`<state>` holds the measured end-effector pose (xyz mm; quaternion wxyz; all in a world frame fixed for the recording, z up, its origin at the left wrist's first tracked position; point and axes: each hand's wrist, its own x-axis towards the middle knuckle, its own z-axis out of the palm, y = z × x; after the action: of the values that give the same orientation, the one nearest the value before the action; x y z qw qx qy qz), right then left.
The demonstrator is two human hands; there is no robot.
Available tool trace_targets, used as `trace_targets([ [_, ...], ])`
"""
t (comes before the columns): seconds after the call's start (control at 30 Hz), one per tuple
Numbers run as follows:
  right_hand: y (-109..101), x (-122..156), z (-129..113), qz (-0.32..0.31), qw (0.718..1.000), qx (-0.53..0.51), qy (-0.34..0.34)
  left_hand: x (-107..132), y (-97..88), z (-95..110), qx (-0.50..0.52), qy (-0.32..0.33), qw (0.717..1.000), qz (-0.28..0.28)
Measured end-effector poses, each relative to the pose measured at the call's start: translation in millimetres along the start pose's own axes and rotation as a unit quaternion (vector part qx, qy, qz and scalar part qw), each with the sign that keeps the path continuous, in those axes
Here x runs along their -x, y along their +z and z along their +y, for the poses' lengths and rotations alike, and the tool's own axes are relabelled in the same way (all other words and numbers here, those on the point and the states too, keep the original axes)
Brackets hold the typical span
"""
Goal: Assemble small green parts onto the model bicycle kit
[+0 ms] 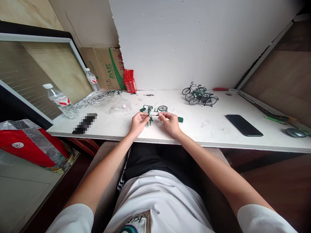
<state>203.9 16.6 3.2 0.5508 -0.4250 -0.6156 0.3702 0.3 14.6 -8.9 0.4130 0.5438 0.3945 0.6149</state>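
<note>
Near the table's front edge, my left hand [140,122] pinches a small dark-green model bicycle part [150,120]. My right hand [170,123] is closed on a thin screwdriver [155,115]; its slim shaft points left and its tip meets the green part at my left fingers. Just beyond my hands lie a green spoked wheel [162,108] and a green piece [142,109], with more green parts standing beside it. To the right of my right hand is a flat green piece [180,119]. My fingertips partly hide what they grip.
Several assembled model bicycles [200,95] stand at the back right. A black phone [244,125] lies at right. On the left are water bottles [60,101], black part frames [102,97], a clear plastic bag [121,106] and a red box [130,81]. A white board [182,42] rises behind.
</note>
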Motion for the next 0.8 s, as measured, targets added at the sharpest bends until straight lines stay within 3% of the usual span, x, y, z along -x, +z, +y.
trace_targets([
  [0.8,-0.7,0.7,-0.5,0.013,1.000,0.022,0.001,2.3,1.5,4.0,-0.015,-0.010,1.000,0.003],
])
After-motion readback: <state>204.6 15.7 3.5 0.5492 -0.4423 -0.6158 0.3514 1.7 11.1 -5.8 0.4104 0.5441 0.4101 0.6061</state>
